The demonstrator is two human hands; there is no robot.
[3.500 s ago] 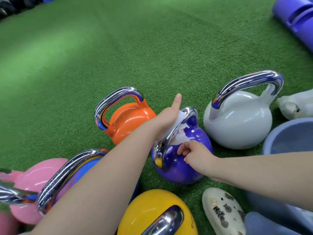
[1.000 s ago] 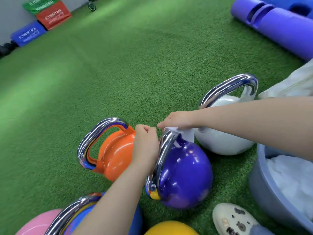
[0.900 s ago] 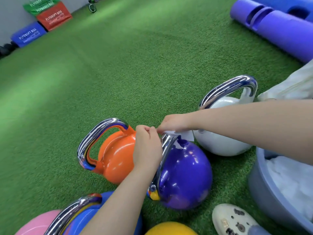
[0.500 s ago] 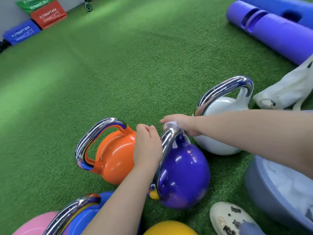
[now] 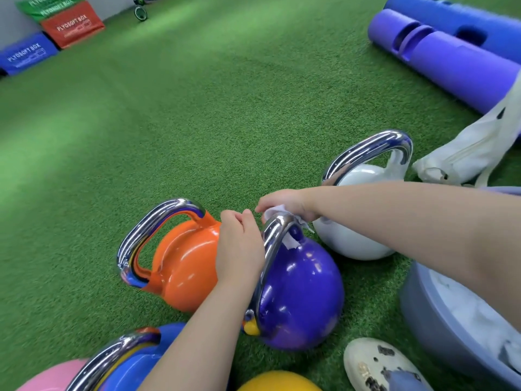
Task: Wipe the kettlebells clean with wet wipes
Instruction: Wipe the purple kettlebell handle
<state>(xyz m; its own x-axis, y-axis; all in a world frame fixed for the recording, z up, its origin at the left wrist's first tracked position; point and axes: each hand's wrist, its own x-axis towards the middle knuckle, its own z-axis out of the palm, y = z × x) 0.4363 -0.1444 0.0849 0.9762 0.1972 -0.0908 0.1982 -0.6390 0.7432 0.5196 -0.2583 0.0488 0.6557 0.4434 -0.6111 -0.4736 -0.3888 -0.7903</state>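
Purple kettlebell (image 5: 301, 294) stands on green turf (image 5: 197, 114), between orange kettlebell (image 5: 183, 266) and white kettlebell (image 5: 355, 244). Left hand (image 5: 239, 249) curled against chrome handle (image 5: 270, 249), bracing bell. Right hand (image 5: 287, 203) pinches wet wipe (image 5: 290, 241) at handle top, rubbing chrome. Basin (image 5: 428, 311) beside it, likely for wipes.

The pink kettlebell (image 5: 53, 375) and yellow kettlebell (image 5: 277, 383) are cut off by the bottom edge.

Six kettlebells sit here: orange (image 5: 183, 266), purple (image 5: 301, 294), white (image 5: 358, 241), blue (image 5: 135, 362), pink (image 5: 53, 376), yellow (image 5: 279, 383) (the last two barely showing). Three plyo boxes (image 5: 70, 26), two foam rollers (image 5: 451, 60), one basin (image 5: 439, 323), one wipe (image 5: 275, 213).
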